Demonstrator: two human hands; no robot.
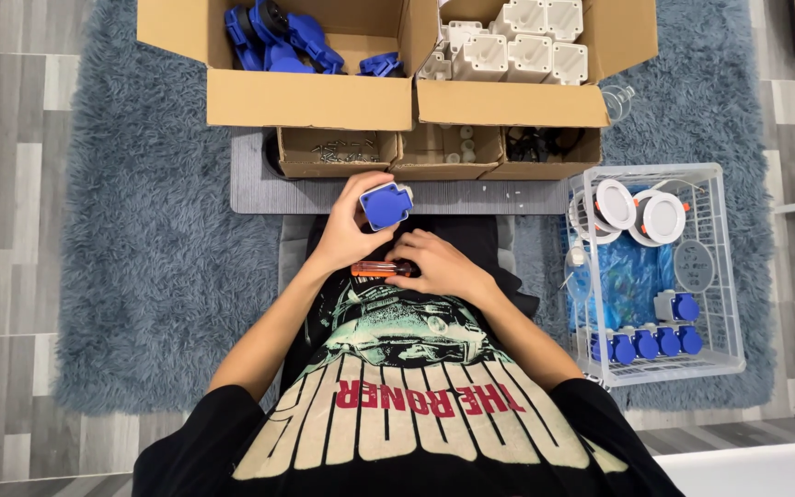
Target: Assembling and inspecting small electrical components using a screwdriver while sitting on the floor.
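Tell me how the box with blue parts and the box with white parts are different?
The left cardboard box holds dark blue parts, loosely heaped; the right cardboard box holds white blocks, packed closer together. The left box shows bare bottom, while the right box looks fuller. Both are brown, open-topped, and stand side by side on the fuzzy rug.

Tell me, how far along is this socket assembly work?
Done: several grey-and-blue finished sockets sit in the white wire basket. In hand: the left hand holds a blue square socket cover; the right hand grips an orange-handled screwdriver. Left: many blue covers and white housings fill the cardboard boxes.
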